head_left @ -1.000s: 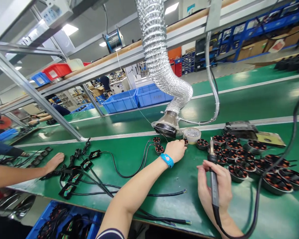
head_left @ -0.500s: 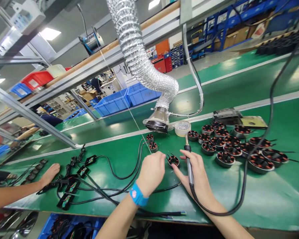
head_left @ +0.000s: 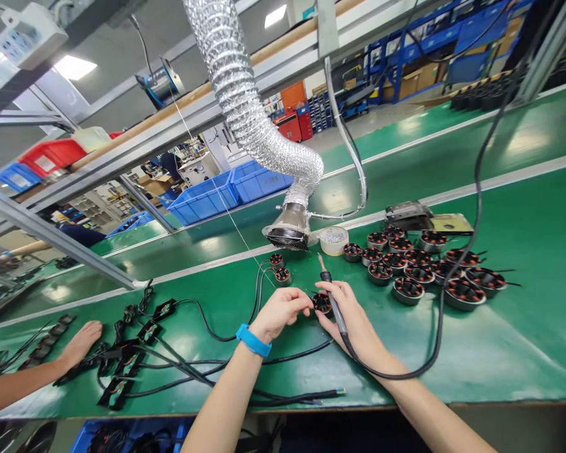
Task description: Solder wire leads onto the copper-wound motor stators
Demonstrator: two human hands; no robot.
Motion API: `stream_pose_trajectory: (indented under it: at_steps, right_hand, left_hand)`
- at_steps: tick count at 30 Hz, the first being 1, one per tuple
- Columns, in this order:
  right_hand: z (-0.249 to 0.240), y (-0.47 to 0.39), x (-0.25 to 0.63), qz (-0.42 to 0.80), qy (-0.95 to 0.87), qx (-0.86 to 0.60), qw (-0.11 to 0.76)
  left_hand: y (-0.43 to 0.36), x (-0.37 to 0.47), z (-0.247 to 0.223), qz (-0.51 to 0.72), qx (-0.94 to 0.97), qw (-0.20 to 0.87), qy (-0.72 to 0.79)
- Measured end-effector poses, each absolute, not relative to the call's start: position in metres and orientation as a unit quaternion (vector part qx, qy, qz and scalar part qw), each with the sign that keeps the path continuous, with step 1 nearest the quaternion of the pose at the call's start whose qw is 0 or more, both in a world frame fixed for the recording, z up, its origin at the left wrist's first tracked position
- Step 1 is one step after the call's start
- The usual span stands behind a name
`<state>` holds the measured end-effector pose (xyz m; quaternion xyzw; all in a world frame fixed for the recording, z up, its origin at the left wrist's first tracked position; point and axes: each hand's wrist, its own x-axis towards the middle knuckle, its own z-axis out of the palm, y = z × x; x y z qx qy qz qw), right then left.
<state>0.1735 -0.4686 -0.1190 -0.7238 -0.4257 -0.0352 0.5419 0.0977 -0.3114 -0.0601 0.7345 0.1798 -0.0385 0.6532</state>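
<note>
My right hand (head_left: 351, 314) is wrapped round a soldering iron (head_left: 338, 309), its bare tip pointing up and away from me. The thumb of that hand rests by a small round motor stator (head_left: 321, 303) with dark windings, lying on the green bench. My left hand (head_left: 280, 309), a blue band on its wrist, is closed in a pinch at the stator's left rim. A thin solder wire (head_left: 238, 233) runs down from a spool (head_left: 163, 82) to this hand; its end is hidden by the fingers. Two smaller stators (head_left: 282, 275) with black cables sit just beyond.
Several copper-wound stators (head_left: 419, 274) cluster at the right. A fume extractor hood (head_left: 287, 229) hangs over the bench beside a round tub (head_left: 334, 241). Cables with small circuit boards (head_left: 122, 377) lie at left, near another person's hand (head_left: 82, 343). The iron's cord (head_left: 441, 314) loops at right.
The view has swung slightly to the right. My left hand has turned and its fingertips have come to the stator's rim. The iron has moved closer over the stator, still in my right hand.
</note>
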Motion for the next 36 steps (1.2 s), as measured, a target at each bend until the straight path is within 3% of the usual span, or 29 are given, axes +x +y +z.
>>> stream_pose_trajectory:
  at_steps: [3, 10, 31, 36]
  right_hand:
    - [-0.119, -0.470, 0.173, -0.019, -0.437, -0.712, 0.550]
    - [-0.119, -0.469, 0.172, -0.013, -0.436, -0.702, 0.563]
    - [-0.118, -0.470, 0.174, 0.003, -0.456, -0.701, 0.548]
    - [-0.110, -0.473, 0.174, 0.000, -0.451, -0.701, 0.552]
  left_hand:
    - [-0.312, 0.091, -0.062, -0.062, 0.690, 0.700, 0.172]
    - [-0.307, 0.092, -0.061, 0.052, 0.754, 0.608, 0.244]
    - [-0.306, 0.102, -0.069, -0.035, 0.672, 0.722, 0.164]
    - [-0.300, 0.091, -0.066, 0.041, 0.706, 0.689, 0.160]
